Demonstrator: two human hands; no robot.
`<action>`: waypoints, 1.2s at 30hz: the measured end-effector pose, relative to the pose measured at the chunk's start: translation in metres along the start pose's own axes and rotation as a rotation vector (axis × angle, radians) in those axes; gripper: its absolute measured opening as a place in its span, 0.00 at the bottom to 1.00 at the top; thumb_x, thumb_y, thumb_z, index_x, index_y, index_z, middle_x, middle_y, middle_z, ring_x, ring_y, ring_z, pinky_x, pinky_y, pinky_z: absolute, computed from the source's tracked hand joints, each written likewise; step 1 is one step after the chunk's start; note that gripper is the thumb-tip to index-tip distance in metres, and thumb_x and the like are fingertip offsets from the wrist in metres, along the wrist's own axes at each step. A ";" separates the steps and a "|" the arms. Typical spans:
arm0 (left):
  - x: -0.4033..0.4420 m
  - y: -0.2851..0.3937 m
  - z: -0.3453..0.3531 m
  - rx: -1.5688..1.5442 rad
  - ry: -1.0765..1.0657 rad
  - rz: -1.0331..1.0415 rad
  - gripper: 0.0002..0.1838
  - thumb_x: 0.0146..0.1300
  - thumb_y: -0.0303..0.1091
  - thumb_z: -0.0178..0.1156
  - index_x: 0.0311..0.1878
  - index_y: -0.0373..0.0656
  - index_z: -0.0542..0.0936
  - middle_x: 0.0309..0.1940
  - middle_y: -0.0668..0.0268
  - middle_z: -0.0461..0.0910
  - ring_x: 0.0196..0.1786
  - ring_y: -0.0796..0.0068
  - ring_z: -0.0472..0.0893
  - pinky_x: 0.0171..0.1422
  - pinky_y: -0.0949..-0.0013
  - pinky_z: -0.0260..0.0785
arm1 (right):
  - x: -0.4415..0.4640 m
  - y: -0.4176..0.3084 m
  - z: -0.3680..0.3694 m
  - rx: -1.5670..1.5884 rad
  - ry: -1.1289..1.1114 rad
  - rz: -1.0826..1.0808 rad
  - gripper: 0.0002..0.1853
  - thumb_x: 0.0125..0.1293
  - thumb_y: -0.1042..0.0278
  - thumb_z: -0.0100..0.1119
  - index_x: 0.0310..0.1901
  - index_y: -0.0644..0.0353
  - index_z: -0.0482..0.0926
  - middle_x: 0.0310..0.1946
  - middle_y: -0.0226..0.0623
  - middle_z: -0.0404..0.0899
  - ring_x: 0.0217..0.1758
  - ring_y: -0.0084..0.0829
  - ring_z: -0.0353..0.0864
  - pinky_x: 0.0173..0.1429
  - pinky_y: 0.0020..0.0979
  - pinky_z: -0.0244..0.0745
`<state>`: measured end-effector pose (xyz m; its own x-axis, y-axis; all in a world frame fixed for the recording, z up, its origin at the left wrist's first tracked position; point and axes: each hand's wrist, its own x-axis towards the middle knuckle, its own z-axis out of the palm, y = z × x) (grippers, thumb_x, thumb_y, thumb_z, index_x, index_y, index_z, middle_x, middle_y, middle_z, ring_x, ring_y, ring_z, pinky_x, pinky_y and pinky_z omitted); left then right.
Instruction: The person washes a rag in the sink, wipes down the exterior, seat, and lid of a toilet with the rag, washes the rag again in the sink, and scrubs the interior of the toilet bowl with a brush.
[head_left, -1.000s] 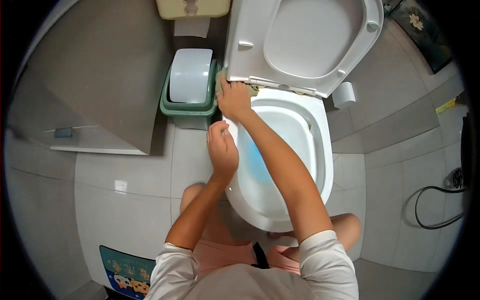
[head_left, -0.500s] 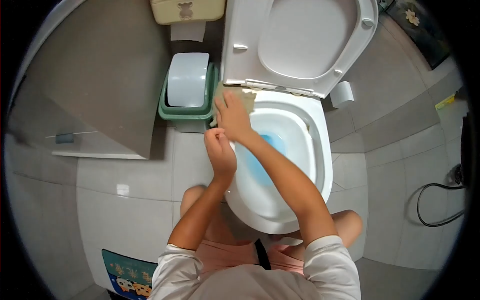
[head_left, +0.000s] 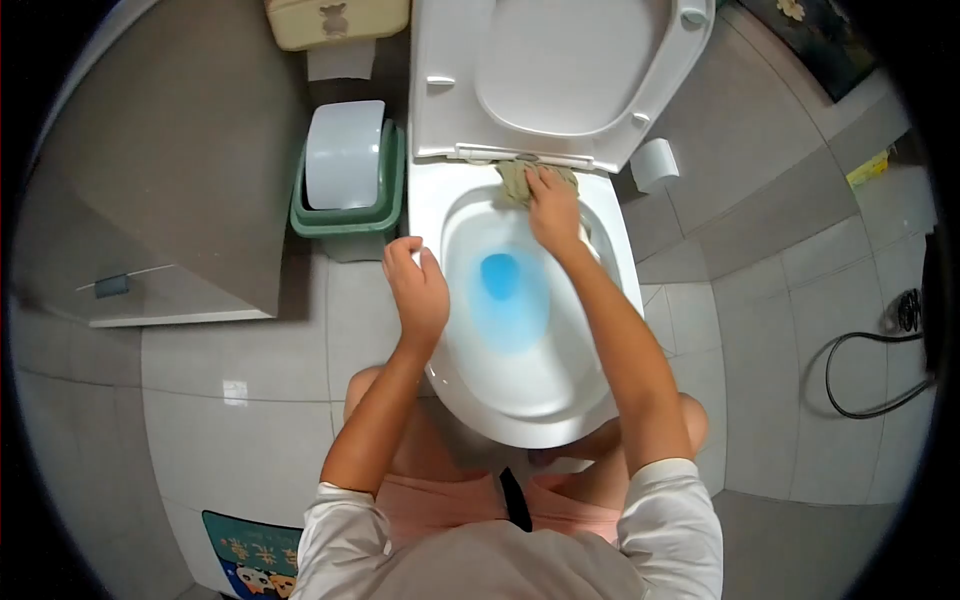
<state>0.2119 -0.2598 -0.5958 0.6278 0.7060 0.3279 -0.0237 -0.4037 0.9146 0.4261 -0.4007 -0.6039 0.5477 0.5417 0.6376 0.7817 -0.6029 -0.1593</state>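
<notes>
A crumpled olive-beige cloth [head_left: 518,180] lies on the back rim of the white toilet [head_left: 520,432], just below the hinge of the raised seat and lid [head_left: 455,115]. My right hand [head_left: 555,208] presses on the cloth, fingers pointing toward the hinge. Beside the left rim of the bowl is my left hand [head_left: 416,293], its fingers curled loosely and apart from the thumb, with nothing in it. Blue water [head_left: 503,278] shows in the bowl.
A green bin [head_left: 345,225] with a grey-white lid stands left of the toilet, under a cream tissue box [head_left: 340,22]. Further left is a grey cabinet [head_left: 180,180]. A white roll [head_left: 655,165] sits at the right; a black hose [head_left: 835,385] hangs beyond.
My right hand has moved the cloth from the left rear corner rightward along the back rim. My left hand is now apart from my right. The view has shifted, so the toilet appears further left.
</notes>
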 end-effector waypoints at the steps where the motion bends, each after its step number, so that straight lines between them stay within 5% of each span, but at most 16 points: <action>1: 0.001 0.002 0.001 0.032 -0.001 -0.024 0.10 0.67 0.27 0.49 0.48 0.34 0.69 0.48 0.53 0.69 0.55 0.54 0.67 0.62 0.57 0.59 | -0.001 -0.009 0.001 -0.007 0.000 0.007 0.15 0.59 0.71 0.54 0.47 0.62 0.80 0.49 0.49 0.78 0.52 0.51 0.75 0.59 0.45 0.70; 5: 0.006 0.002 0.007 0.176 -0.013 0.025 0.10 0.67 0.29 0.49 0.49 0.35 0.71 0.49 0.54 0.69 0.56 0.55 0.67 0.64 0.58 0.58 | 0.008 -0.075 0.009 -0.070 -0.037 0.058 0.23 0.57 0.59 0.61 0.54 0.59 0.78 0.55 0.43 0.74 0.57 0.45 0.72 0.53 0.45 0.70; 7: 0.010 0.005 0.008 0.222 -0.029 0.074 0.12 0.66 0.30 0.51 0.49 0.35 0.71 0.50 0.54 0.69 0.57 0.53 0.66 0.64 0.57 0.57 | 0.002 -0.044 0.005 -0.083 -0.078 0.028 0.24 0.58 0.60 0.60 0.57 0.56 0.76 0.56 0.41 0.73 0.60 0.40 0.70 0.53 0.44 0.69; 9: 0.013 0.012 0.011 0.356 -0.056 0.028 0.13 0.65 0.31 0.52 0.50 0.36 0.71 0.52 0.53 0.70 0.57 0.53 0.66 0.64 0.55 0.57 | -0.009 0.001 -0.001 -0.300 -0.080 -0.034 0.20 0.58 0.63 0.59 0.53 0.55 0.78 0.52 0.40 0.75 0.57 0.40 0.73 0.52 0.44 0.70; 13: 0.034 0.003 0.028 0.463 -0.072 0.135 0.18 0.65 0.32 0.53 0.55 0.34 0.70 0.57 0.52 0.69 0.60 0.50 0.67 0.66 0.55 0.57 | -0.041 0.064 -0.048 -0.560 -0.134 0.179 0.10 0.56 0.67 0.59 0.41 0.55 0.78 0.42 0.39 0.79 0.45 0.39 0.79 0.44 0.39 0.74; 16: 0.063 -0.020 0.048 0.412 -0.125 0.121 0.26 0.64 0.31 0.54 0.63 0.30 0.64 0.66 0.47 0.63 0.68 0.45 0.61 0.71 0.50 0.54 | -0.043 0.066 -0.065 -0.553 -0.225 0.264 0.10 0.58 0.69 0.57 0.41 0.58 0.78 0.40 0.43 0.78 0.43 0.43 0.78 0.44 0.41 0.74; 19: 0.096 -0.029 0.054 0.364 -0.120 0.144 0.30 0.64 0.28 0.52 0.68 0.29 0.59 0.70 0.44 0.57 0.71 0.43 0.59 0.74 0.52 0.53 | -0.024 0.047 -0.068 -0.116 0.147 0.388 0.09 0.59 0.73 0.56 0.41 0.61 0.77 0.39 0.46 0.76 0.43 0.49 0.76 0.46 0.45 0.72; 22: 0.117 -0.032 0.056 0.101 -0.108 0.003 0.30 0.61 0.21 0.46 0.69 0.30 0.60 0.69 0.45 0.60 0.71 0.47 0.61 0.75 0.60 0.53 | 0.011 0.011 -0.044 0.145 0.449 0.270 0.08 0.59 0.78 0.54 0.41 0.64 0.76 0.38 0.47 0.74 0.42 0.53 0.74 0.47 0.48 0.71; 25: 0.116 -0.041 0.052 0.063 -0.162 -0.038 0.33 0.59 0.19 0.42 0.71 0.34 0.59 0.70 0.47 0.60 0.72 0.49 0.60 0.76 0.61 0.52 | 0.028 -0.022 0.011 0.118 0.365 0.287 0.09 0.57 0.80 0.55 0.41 0.63 0.75 0.39 0.46 0.73 0.43 0.50 0.74 0.47 0.46 0.71; 28: 0.117 -0.051 0.054 -0.021 -0.128 -0.046 0.33 0.57 0.17 0.41 0.70 0.34 0.61 0.69 0.47 0.63 0.71 0.50 0.63 0.74 0.63 0.54 | 0.050 -0.076 0.056 0.202 0.327 0.002 0.11 0.54 0.79 0.56 0.40 0.62 0.75 0.39 0.44 0.73 0.44 0.47 0.74 0.47 0.44 0.71; 36: 0.112 -0.042 0.054 0.100 -0.033 0.065 0.28 0.59 0.14 0.41 0.66 0.31 0.66 0.61 0.46 0.70 0.64 0.47 0.70 0.68 0.61 0.61 | 0.080 -0.098 0.050 0.125 0.271 -0.328 0.14 0.49 0.73 0.60 0.40 0.59 0.76 0.35 0.38 0.71 0.40 0.40 0.74 0.40 0.38 0.71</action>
<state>0.3251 -0.1950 -0.6106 0.6530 0.6575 0.3760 0.0114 -0.5049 0.8631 0.4078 -0.2694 -0.5747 0.1796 0.5092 0.8417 0.9404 -0.3401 0.0051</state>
